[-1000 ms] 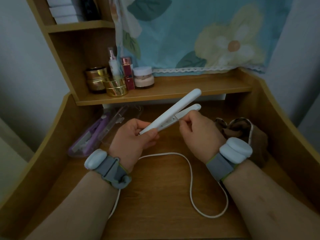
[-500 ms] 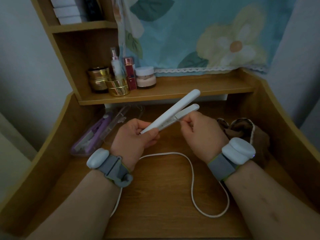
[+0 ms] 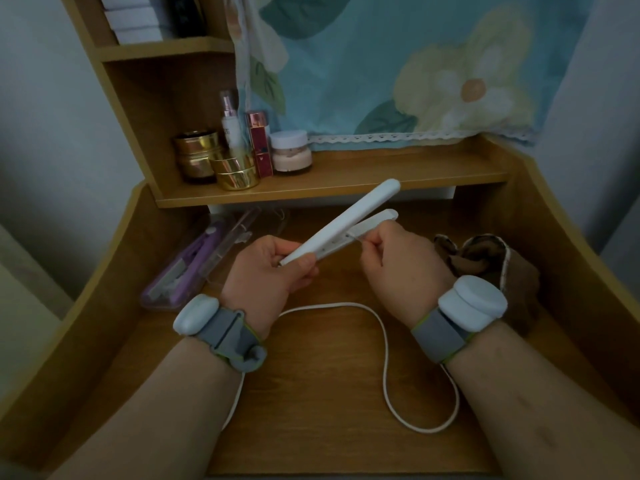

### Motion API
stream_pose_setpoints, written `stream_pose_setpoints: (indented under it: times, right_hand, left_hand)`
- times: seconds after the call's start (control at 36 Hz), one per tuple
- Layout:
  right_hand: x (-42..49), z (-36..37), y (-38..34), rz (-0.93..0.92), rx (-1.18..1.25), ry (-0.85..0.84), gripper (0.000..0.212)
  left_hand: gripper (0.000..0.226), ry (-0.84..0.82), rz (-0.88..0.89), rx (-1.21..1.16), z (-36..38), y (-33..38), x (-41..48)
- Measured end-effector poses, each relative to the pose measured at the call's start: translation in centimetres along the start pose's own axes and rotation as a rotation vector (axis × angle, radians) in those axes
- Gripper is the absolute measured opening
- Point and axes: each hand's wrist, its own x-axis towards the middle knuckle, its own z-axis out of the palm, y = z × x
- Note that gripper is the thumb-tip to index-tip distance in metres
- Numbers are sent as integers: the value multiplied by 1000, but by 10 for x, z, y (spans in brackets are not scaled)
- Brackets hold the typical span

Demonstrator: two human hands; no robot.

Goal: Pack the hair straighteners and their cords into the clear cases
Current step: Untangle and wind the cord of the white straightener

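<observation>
Two hands [image 3: 266, 271] [image 3: 398, 258] — slim glossy white straightener [image 3: 346, 220]

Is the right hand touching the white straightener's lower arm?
Touching. The head view shows the right hand pinching the lower arm of the white straightener with its fingertips.

A wooden table [image 3: 311, 393] with raised, curved side panels fills the lower view, its grain running front to back. Across its back runs a low wooden shelf [image 3: 381, 174], and at the left a taller shelf unit [image 3: 145, 84] rises with a second board higher up. Behind the shelf hangs a teal floral curtain [image 3: 398, 64] with a white lace hem. Plain pale walls [image 3: 52, 98] flank both sides. The light is dim and cool.
</observation>
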Motion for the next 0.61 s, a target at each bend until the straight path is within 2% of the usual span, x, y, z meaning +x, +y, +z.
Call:
stream_pose_setpoints:
  times: [0.19, 0.44, 0.5, 0.61]
  right_hand:
    - [1, 0, -1, 30, -10, -16, 13]
    - [1, 0, -1, -17, -7, -44, 10]
    - [1, 0, 0, -31, -21, -32, 10]
    - [0, -3, 1, -17, -41, -24, 11]
  left_hand:
    - [10, -35, -6, 36, 1, 0, 0]
    - [13, -19, -17, 22, 0, 0, 0]
    - [12, -13, 3, 78, -2, 1, 0]
    - [13, 30, 104, 364, -3, -1, -1]
